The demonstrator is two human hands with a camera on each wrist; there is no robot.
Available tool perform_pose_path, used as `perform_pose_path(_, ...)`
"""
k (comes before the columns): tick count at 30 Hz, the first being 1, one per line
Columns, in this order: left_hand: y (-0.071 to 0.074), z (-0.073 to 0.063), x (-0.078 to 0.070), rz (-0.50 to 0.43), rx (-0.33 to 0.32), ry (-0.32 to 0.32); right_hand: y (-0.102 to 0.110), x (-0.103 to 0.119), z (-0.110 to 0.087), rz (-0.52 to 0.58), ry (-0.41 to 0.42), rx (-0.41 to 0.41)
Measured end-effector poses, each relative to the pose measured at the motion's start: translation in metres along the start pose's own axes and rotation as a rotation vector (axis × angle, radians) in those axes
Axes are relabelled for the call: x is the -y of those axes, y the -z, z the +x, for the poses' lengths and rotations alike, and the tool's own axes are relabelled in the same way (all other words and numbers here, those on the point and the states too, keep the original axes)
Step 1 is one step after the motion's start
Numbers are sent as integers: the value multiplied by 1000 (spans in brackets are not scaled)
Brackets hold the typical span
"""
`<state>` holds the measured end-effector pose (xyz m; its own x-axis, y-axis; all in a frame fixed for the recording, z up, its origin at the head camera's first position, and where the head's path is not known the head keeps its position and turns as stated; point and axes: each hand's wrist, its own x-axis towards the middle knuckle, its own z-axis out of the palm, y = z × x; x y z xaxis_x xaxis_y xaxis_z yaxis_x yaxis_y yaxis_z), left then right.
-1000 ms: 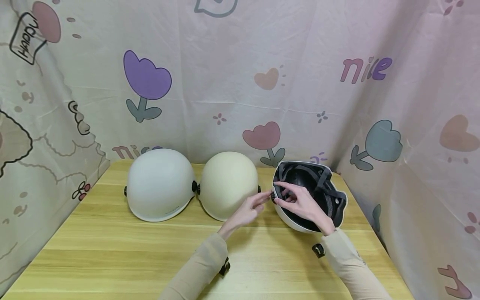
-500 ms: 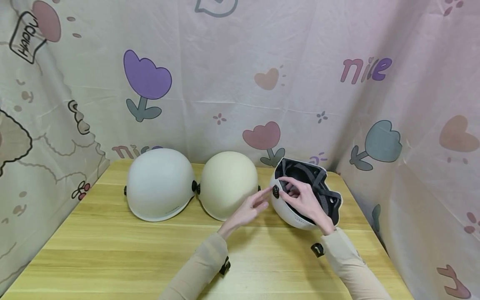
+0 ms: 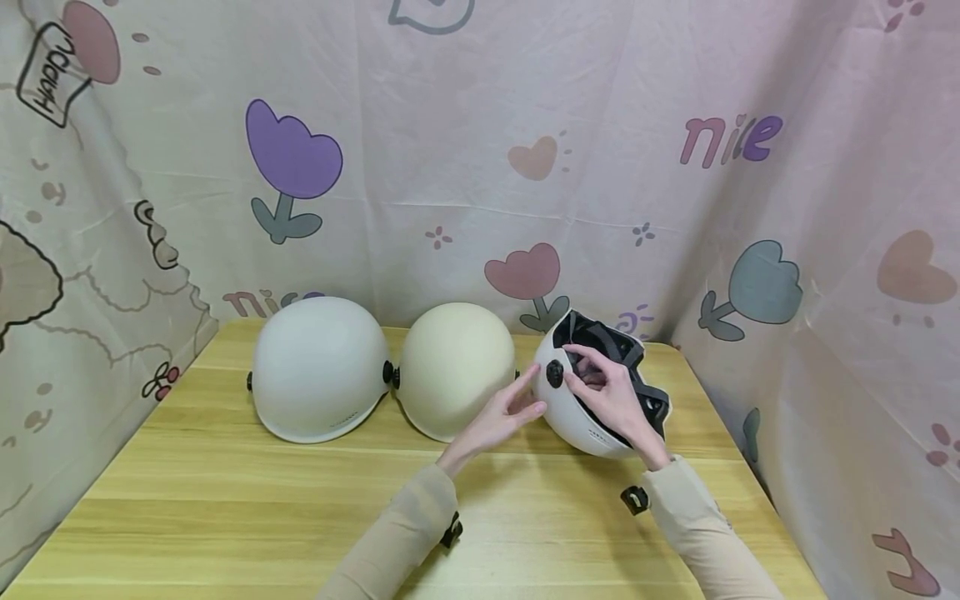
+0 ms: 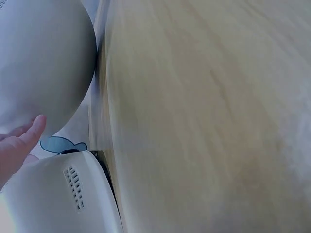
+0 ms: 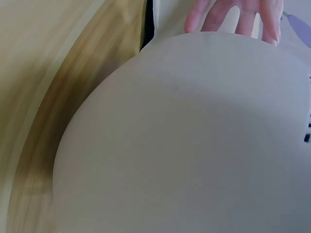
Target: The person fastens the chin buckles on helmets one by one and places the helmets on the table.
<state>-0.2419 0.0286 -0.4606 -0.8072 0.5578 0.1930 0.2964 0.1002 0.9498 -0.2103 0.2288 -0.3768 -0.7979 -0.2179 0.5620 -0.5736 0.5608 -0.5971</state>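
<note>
In the head view, a white helmet (image 3: 558, 412) with a black side knob (image 3: 554, 373) lies tilted at the right, its black padding and straps (image 3: 600, 337) partly showing. My right hand (image 3: 611, 396) pinches its rim near the knob, thumb and forefinger apart. My left hand (image 3: 498, 417) reaches to the helmet's left side with fairly straight fingers, fingertips at the shell. In the left wrist view, left-hand fingers (image 4: 31, 133) lie against the helmet's shell (image 4: 48, 63). Shell (image 5: 184, 145) fills most of the right wrist view, with left-hand fingers (image 5: 233, 19) beyond its edge.
A cream helmet (image 3: 457, 367) stands dome up just left of the hands. Beside it is another white helmet (image 3: 321, 367), also dome up. All rest on a wooden table (image 3: 247, 517). A patterned curtain (image 3: 420, 150) hangs behind and at both sides.
The right-hand helmet has turned and tipped, bringing its outer side and knob into fuller view and hiding more of the inside. My right hand stays at its rim; my left hand has barely moved.
</note>
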Motion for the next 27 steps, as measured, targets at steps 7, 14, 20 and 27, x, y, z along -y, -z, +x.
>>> perform_pose_path(7, -5, 2, -8, 62, -54, 0, 4, 14, 4, 36, -22, 9)
perform_pose_path(14, -9, 7, -12, 84, -147, 0, -1, -10, 10, 172, -81, -14)
perform_pose_path(20, -8, 13, -13, 33, -225, -45, -1, -25, 14, 293, -190, -101)
perform_pose_path(27, -3, 16, -15, 69, -274, -89, 5, -22, 14, 385, -299, -141)
